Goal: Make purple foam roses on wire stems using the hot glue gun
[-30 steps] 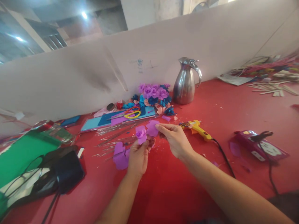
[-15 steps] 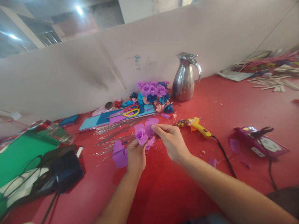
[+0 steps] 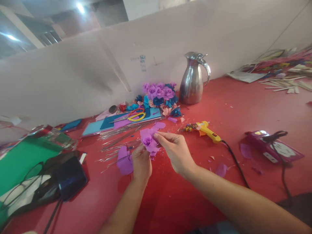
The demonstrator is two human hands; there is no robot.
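Observation:
A purple paper flower (image 3: 147, 140) with a curled centre is held up over the red table, its base in my left hand (image 3: 141, 162), whose fingers are closed around it from below. From the right, my right hand (image 3: 176, 149) pinches a purple petal at the flower's side with thumb and forefinger. Its tips lie against the flower. More purple paper petals (image 3: 124, 162) rest on the table just left of my left hand. A yellow hot glue gun (image 3: 207, 132) lies to the right of my hands, its nozzle end smeared with residue.
Finished-looking paper flowers (image 3: 159, 92) are bunched by the wall beside a steel jug (image 3: 192, 79). Scissors (image 3: 136, 115) lie on coloured paper sheets (image 3: 96, 128), with thin wires (image 3: 114, 143) in front. A power strip (image 3: 273, 146) sits right, a dark phone-like slab (image 3: 71, 178) left.
My right hand has moved slightly left, bringing the pinched petal from beside the flower in against it. My left hand stays nearly in place.

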